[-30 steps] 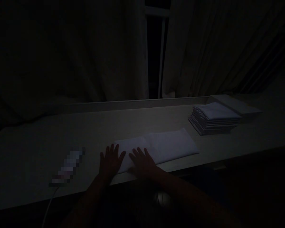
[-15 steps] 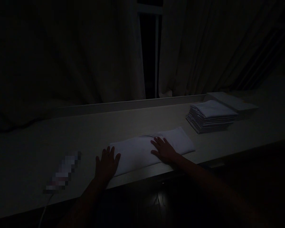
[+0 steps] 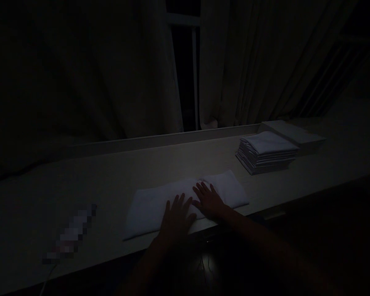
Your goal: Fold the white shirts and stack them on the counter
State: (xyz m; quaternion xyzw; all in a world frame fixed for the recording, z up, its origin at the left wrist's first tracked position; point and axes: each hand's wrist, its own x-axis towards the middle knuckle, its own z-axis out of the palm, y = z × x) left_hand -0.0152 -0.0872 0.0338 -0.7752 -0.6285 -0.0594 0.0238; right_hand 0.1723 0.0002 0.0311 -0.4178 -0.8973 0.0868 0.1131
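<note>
A white cloth point(image 3: 148, 207), folded into a long strip, lies along the front of the pale tabletop point(image 3: 117, 172). My left hand point(image 3: 176, 218) rests on the middle of it, fingers spread and slightly blurred. Close beside it on the right, my right hand point(image 3: 209, 201) presses flat on the cloth with its fingers apart. The fabric is a little wrinkled just beyond my right fingertips. Neither hand grips anything. At the back right stands a neat stack of folded white cloths point(image 3: 267, 152).
A low pale box or ledge point(image 3: 296, 130) sits behind the stack. On the left lies a pixelated object point(image 3: 70, 234) with a white cable point(image 3: 47, 277). Curtains point(image 3: 126, 74) hang behind the table's raised back edge point(image 3: 160, 139). The room is very dark.
My left hand has moved right, from the cloth's left end to its middle, near my right hand. My right hand stays on the cloth. The view has shifted slightly.
</note>
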